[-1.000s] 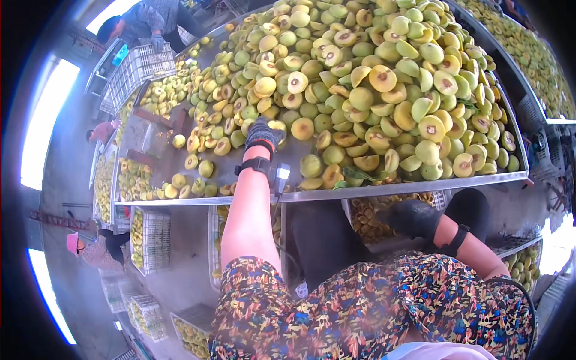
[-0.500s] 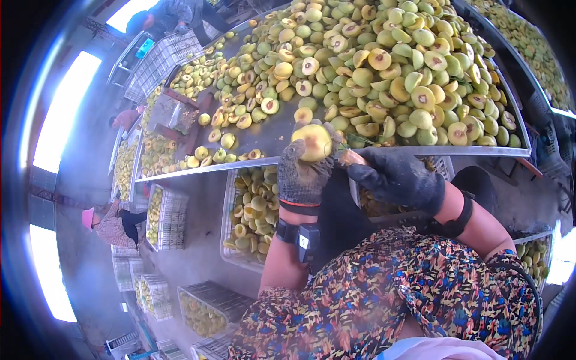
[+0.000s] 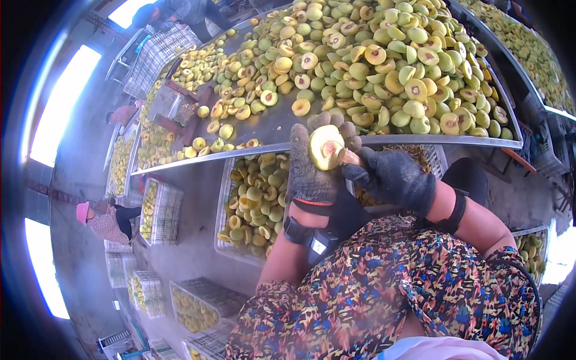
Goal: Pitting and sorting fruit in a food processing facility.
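Note:
My left hand (image 3: 312, 171), in a grey knit glove, grips a halved yellow-green fruit (image 3: 324, 146) with its cut face toward me and a reddish pit hollow showing. My right hand (image 3: 393, 177), in a dark glove, holds a small tool with a wooden handle (image 3: 350, 158) against the fruit's cut face. Both hands hover just below the front edge of a long metal table (image 3: 270, 127) heaped with whole and halved fruit (image 3: 384, 60). A white crate (image 3: 227, 198) of fruit halves sits under my left hand.
A metal box (image 3: 173, 103) stands on the table's left part. More wire crates (image 3: 159, 213) of fruit line the floor at left and lower left. A person in a pink hat (image 3: 105, 221) crouches at far left; another person (image 3: 123, 114) is farther back.
My left hand has come off the table pile with a fruit half and risen in front of me. My right hand has come up from below and met it with the tool.

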Demonstrator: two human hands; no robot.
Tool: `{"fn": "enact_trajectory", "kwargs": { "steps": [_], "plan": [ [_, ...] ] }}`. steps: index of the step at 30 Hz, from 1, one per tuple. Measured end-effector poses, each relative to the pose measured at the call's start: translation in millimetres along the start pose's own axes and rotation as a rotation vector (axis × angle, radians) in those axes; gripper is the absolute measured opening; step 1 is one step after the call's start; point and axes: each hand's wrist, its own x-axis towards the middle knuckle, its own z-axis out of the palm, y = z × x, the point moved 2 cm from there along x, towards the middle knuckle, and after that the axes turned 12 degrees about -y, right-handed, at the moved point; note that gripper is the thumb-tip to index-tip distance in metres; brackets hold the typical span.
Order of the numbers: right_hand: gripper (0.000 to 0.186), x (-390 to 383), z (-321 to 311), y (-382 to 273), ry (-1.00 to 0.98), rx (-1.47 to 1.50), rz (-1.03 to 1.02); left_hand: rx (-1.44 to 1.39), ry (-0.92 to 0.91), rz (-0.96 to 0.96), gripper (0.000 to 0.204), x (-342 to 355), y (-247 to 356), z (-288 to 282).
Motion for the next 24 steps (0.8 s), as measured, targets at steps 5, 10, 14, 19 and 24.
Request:
{"fn": "enact_trajectory", "kwargs": {
  "steps": [5, 10, 14, 19, 24],
  "plan": [
    [0.048, 1.4, 13.2, 10.3, -0.086, -0.177, 0.082, -0.025, 0.016, -0.046, 0.057, 0.8, 1.7, -9.7],
    [0.070, 4.5, 25.3, 25.3, -0.152, -0.016, 0.076, -0.014, 0.021, -0.128, 0.057, 4.4, 3.8, -20.6],
    [0.052, 4.2, 20.0, 18.2, -0.032, 0.032, 0.052, -0.051, 0.043, -0.137, 0.057, 8.9, 4.1, -18.5],
    [0.041, 5.0, 18.1, 18.5, -0.079, -0.028, 0.145, -0.096, -0.020, -0.156, 0.057, 7.8, 0.7, -26.4],
    [0.037, 3.7, 24.1, 35.3, -0.098, -0.373, 0.118, 0.536, -0.124, -0.110, 0.044, 6.4, 17.0, -10.9]
  ]
}}
